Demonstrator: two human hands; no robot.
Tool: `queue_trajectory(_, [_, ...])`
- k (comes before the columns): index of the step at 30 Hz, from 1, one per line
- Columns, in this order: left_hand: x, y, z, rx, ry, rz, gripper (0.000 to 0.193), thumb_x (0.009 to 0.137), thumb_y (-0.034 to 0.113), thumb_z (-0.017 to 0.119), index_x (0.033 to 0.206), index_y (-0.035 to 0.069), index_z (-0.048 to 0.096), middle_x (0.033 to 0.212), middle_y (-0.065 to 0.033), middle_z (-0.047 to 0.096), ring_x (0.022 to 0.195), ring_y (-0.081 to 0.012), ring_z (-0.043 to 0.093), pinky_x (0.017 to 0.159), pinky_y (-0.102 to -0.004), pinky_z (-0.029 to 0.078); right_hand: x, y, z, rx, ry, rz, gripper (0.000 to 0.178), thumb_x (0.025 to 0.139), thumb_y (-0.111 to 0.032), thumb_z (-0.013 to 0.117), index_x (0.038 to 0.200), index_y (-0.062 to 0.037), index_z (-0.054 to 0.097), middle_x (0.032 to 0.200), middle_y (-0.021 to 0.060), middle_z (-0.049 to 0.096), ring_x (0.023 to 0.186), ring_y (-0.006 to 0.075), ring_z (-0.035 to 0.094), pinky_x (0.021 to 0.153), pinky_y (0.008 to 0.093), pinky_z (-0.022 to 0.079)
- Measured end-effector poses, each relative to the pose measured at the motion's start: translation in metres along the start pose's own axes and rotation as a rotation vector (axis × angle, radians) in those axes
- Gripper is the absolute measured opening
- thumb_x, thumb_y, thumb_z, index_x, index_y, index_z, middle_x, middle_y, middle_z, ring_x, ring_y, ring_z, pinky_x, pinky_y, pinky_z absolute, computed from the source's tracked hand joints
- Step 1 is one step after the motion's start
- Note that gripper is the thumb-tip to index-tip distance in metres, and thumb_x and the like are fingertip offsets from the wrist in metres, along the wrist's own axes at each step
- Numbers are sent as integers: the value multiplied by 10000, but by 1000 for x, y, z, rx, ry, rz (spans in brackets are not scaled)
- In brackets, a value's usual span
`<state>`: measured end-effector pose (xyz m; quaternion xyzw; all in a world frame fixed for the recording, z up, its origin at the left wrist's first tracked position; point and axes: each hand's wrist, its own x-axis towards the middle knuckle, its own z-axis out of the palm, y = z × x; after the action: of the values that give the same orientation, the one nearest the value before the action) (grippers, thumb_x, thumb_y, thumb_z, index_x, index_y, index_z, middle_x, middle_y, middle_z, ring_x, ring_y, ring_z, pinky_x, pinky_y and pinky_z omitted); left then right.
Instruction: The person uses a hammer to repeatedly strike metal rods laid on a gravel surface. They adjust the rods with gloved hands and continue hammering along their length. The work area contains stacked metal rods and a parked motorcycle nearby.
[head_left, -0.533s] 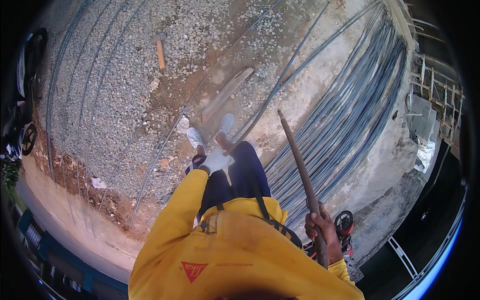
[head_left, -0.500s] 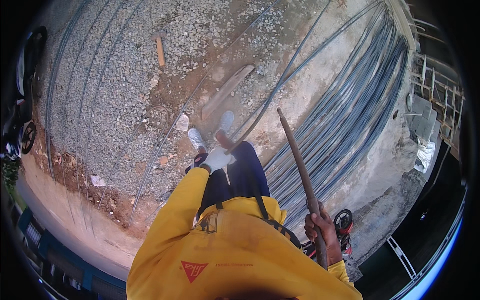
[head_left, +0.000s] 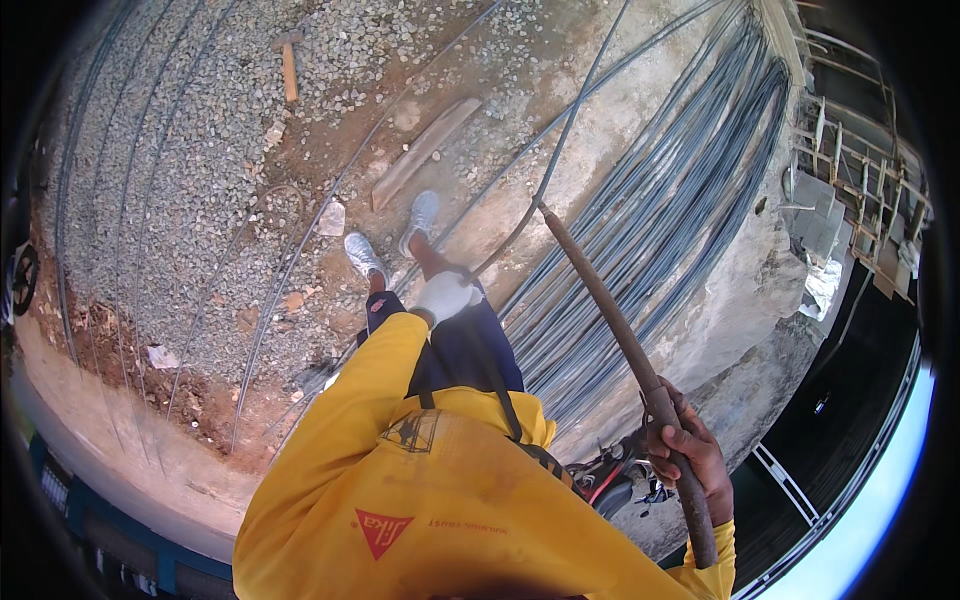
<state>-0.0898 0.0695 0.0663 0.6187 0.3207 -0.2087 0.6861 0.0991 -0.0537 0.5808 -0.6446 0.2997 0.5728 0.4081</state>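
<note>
My left hand point(head_left: 443, 297), in a white glove, is closed around the end of a steel rebar point(head_left: 556, 160) in front of my thighs. From there the rebar bends and runs up and away over the ground. My bare right hand point(head_left: 692, 450) grips a long rusty metal pipe point(head_left: 610, 310) near its lower end. The pipe slants up and to the left. Its narrow far tip meets or overlaps the held rebar; whether they touch I cannot tell.
A large bundle of rebars point(head_left: 660, 215) lies to my right. A hammer point(head_left: 289, 70) and a wooden plank point(head_left: 425, 152) rest ahead on gravel point(head_left: 210, 180). Single rebars point(head_left: 290, 265) cross the ground at left. A motorcycle point(head_left: 615, 475) stands near my right side.
The pipe's far tip has come up to the held rebar. My right hand has moved outward, and the pipe's lower end now shows. The whole view has shifted slightly.
</note>
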Motion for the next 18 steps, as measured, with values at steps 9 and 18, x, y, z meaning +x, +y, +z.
queue_trajectory(9, [2, -3, 20, 4, -22, 7, 300, 943, 247, 592, 860, 76, 824, 896, -82, 823, 907, -280, 784, 848, -403, 594, -19, -39, -7, -78, 17, 35, 914, 990, -191, 761, 1715, -134, 207, 812, 70, 539, 493, 108, 512, 416, 246, 441])
queue_trajectory(18, [-4, 7, 21, 26, -9, -9, 316, 945, 301, 602, 882, 104, 841, 917, -88, 823, 926, -294, 782, 868, -411, 590, -20, -82, 0, -253, 58, 82, 923, 969, -193, 777, 1701, -76, 228, 824, 69, 555, 516, 107, 507, 467, 241, 446])
